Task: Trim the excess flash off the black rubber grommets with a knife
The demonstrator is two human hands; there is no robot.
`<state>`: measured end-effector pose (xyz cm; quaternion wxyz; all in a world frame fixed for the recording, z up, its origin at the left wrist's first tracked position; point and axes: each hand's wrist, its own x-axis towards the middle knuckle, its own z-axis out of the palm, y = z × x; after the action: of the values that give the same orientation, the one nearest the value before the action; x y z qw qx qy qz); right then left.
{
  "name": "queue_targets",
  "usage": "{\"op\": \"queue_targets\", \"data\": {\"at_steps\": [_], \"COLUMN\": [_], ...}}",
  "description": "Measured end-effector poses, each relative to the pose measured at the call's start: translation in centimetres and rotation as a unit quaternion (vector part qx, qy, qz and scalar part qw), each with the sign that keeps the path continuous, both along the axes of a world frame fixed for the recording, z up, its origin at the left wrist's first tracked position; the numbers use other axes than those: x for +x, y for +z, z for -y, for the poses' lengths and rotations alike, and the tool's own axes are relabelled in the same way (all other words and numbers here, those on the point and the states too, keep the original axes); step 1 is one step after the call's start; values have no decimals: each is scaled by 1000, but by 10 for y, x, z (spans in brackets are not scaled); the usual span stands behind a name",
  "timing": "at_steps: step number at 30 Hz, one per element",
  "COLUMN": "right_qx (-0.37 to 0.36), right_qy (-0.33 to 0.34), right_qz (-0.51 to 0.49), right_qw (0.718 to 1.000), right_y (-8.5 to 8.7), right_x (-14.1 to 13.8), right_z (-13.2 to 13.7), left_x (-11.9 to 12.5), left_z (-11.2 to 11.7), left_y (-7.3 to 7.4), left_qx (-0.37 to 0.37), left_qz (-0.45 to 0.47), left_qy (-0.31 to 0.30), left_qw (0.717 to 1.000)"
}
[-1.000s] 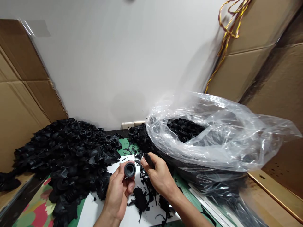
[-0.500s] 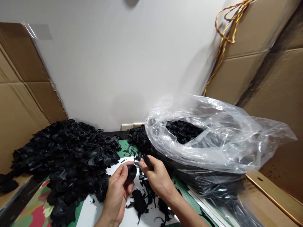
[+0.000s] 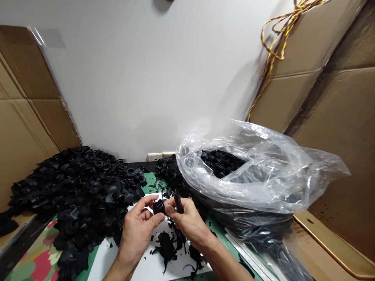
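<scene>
Cardboard sheets point(image 3: 26, 97) cover the left wall, and a black heap of ribbed rubber boots point(image 3: 79, 187) lies on the left of the bench, beside a white sheet point(image 3: 114, 261) with black rubber scraps point(image 3: 165, 246) on it. Above this sheet, the left hand point(image 3: 136, 228) is closed on a short ribbed rubber boot point(image 3: 158, 207), holding it between thumb and fingers. One second ago its round open end faced the camera; now its ribbed side shows, and the two hands have come together. The right hand point(image 3: 187, 224) is closed around a slim black tool point(image 3: 178, 203), of a kind that is hard to tell, and seems to touch the boot's right end. At far right, a clear plastic bag point(image 3: 249, 168) holds more black boots.
</scene>
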<state>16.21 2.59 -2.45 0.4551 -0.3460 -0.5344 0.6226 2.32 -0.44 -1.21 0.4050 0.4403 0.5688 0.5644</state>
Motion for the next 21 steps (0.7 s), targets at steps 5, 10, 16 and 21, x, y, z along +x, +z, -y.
{"op": "queue_targets", "data": {"at_steps": [5, 10, 16, 21], "right_qx": [14, 44, 17, -67], "right_qy": [0, -1, -26, -40], "right_qz": [-5, -20, -28, -80], "right_qw": [1000, 999, 999, 994], "right_y": [5, 8, -1, -8], "right_x": [-1, -4, -8, -14], "right_z": [1, 3, 2, 2], "left_x": [-2, -4, -1, 1], "left_z": [0, -1, -2, -1], "left_y": [11, 16, 16, 4], "left_qx": [39, 78, -8, -49], "left_qz": [-86, -121, -17, 99], "left_qy": [-23, -58, -31, -3], "left_qw": [995, 988, 999, 994]}}
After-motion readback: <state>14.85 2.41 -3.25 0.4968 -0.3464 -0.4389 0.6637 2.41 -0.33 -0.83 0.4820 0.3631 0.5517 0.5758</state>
